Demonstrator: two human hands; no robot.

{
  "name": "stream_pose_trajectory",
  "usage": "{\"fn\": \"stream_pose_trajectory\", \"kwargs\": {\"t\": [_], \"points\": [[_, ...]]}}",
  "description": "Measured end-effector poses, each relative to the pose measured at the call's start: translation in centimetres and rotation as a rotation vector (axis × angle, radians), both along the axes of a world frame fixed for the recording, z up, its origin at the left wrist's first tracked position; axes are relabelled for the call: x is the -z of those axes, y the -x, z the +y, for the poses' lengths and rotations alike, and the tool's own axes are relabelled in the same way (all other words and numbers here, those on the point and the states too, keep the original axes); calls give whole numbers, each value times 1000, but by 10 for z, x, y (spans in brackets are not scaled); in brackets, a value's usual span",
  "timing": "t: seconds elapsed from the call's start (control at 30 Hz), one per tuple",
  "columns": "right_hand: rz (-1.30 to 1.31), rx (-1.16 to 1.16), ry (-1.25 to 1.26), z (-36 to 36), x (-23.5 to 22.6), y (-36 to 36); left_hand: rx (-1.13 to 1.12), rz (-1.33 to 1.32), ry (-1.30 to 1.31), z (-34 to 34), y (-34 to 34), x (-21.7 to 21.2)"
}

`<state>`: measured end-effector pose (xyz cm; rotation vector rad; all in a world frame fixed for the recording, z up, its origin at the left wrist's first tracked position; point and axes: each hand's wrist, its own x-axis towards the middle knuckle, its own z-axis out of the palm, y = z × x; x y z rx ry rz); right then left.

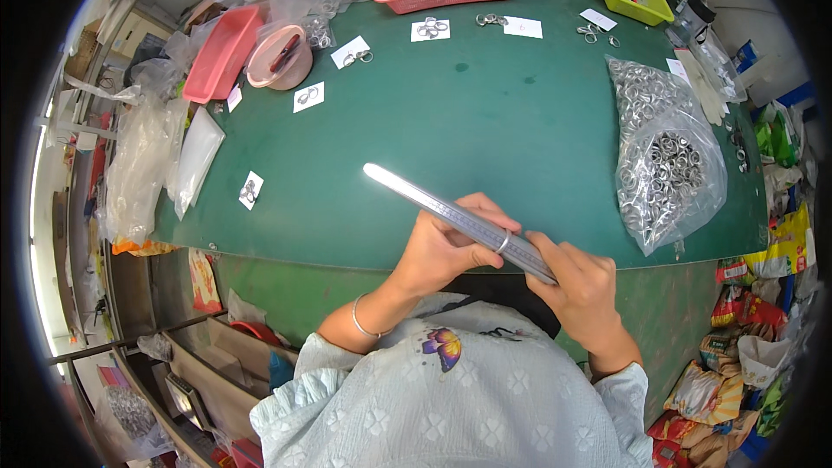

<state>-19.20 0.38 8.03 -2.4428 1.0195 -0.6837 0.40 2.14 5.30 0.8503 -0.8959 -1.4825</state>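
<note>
A tapered metal ring mandrel (433, 202) with fine graduation marks slants across in front of me, its narrow rounded tip up and to the left. My right hand (576, 284) is closed around its thick end. A silver ring (504, 241) encircles the mandrel near that end. My left hand (446, 247) pinches at this ring, with the thumb below and the fingers over the far side. Right of my hands, a clear plastic bag (637, 208) full of silver rings lies on the green table (520, 139).
White cards with rings (431, 29) are spread along the far side. Behind them stand a pink basket (407, 0) and a lime-green basket (637, 4). A pale pink bowl (290, 74) and plastic bags (143, 165) are at left; a glove (700, 82) lies far right.
</note>
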Motion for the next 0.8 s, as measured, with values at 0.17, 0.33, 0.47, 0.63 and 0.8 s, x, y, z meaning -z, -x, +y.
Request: {"fn": "stream_pose_trajectory", "kwargs": {"t": [0.17, 0.33, 0.47, 0.63, 0.8], "points": [[16, -4, 23, 2, 1, -6, -46, -1, 20, 6, -3, 2], [-46, 2, -28, 3, 0, -11, 18, 22, 97, 9, -10, 8], [-103, 31, -83, 4, 3, -15, -46, 13, 71, 11, -4, 8], [-91, 113, -124, 5, 5, -6, -382, 249, 154, 3, -40, 15], [-286, 187, -539, 0, 9, 8, -293, 824, -169, 0, -64, 12]]}}
